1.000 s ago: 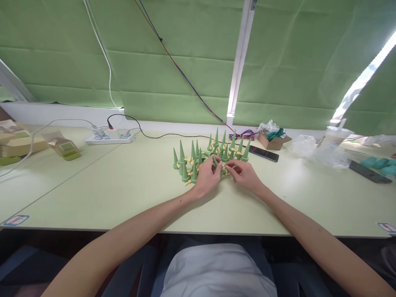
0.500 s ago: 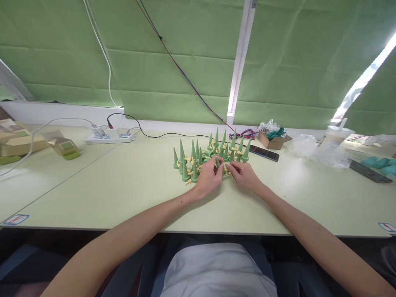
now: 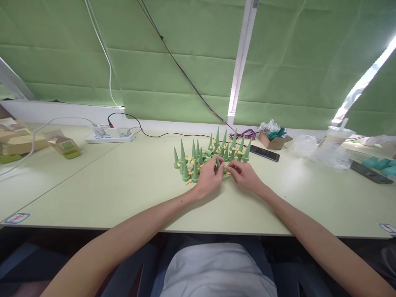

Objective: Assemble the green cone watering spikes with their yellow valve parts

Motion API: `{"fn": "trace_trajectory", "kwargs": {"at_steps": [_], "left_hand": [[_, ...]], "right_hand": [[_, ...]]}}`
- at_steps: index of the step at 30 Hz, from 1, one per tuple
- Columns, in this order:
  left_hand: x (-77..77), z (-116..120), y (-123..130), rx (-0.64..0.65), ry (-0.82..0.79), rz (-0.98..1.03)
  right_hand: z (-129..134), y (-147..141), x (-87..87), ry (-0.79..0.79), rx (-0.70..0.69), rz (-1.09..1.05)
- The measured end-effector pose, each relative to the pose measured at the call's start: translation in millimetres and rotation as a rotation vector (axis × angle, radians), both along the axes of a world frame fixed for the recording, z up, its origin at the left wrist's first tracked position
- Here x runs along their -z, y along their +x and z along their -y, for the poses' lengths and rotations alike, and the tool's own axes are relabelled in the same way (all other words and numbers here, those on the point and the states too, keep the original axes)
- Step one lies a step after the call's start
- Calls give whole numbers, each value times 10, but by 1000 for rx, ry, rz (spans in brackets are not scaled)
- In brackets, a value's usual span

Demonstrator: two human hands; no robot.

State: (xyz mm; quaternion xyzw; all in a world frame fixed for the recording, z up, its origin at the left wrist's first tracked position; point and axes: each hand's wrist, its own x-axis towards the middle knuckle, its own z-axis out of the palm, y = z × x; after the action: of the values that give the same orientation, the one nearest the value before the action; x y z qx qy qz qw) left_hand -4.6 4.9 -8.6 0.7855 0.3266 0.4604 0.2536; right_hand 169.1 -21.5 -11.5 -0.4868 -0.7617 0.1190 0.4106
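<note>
Several green cones [image 3: 185,171] with round bases stand upright in a cluster on the pale table, small yellow pieces [image 3: 240,153] fitted around many of them. At the near side of the cluster, my left hand [image 3: 210,175] is closed around one green cone [image 3: 218,162], whose tip shows between thumb and fingers. Just to its right, my right hand [image 3: 243,173] pinches a small yellow piece [image 3: 228,169] against that cone; the fingers partly hide it. Curved green parts [image 3: 208,154] lie among the cones behind my hands.
Behind the cones lie a black phone [image 3: 264,153], a cardboard box [image 3: 274,141] and coiled cables [image 3: 246,134]. A lidded cup [image 3: 335,135], plastic bags [image 3: 332,156] and a second phone [image 3: 370,172] are at right. A power strip [image 3: 110,138] and small cartons [image 3: 62,144] sit at left.
Both hands stay in nearly the same place; the right fingertips have shifted very slightly at the cone. The whole view has moved a touch.
</note>
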Motion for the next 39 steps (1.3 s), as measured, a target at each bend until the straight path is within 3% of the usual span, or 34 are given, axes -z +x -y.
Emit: {"fn": "trace_trajectory", "kwargs": {"at_steps": [11,17,26,32,39], "left_hand": [[-38,28,5,-5,18,-8],[-48,11,-8,-64,-1,8],[-13,18,-3,7,14,-38],[-10,26,1,29,25,-56],[-36,12,-6,-45,9,-7]], "right_hand": [[-4,-2,6,-30,57,-24],[2,3,3,-22,-14,-36],[-28,21,32,29,34,102],[-28,24,27,-24,25,89],[8,-5,-7,-47,-5,4]]}}
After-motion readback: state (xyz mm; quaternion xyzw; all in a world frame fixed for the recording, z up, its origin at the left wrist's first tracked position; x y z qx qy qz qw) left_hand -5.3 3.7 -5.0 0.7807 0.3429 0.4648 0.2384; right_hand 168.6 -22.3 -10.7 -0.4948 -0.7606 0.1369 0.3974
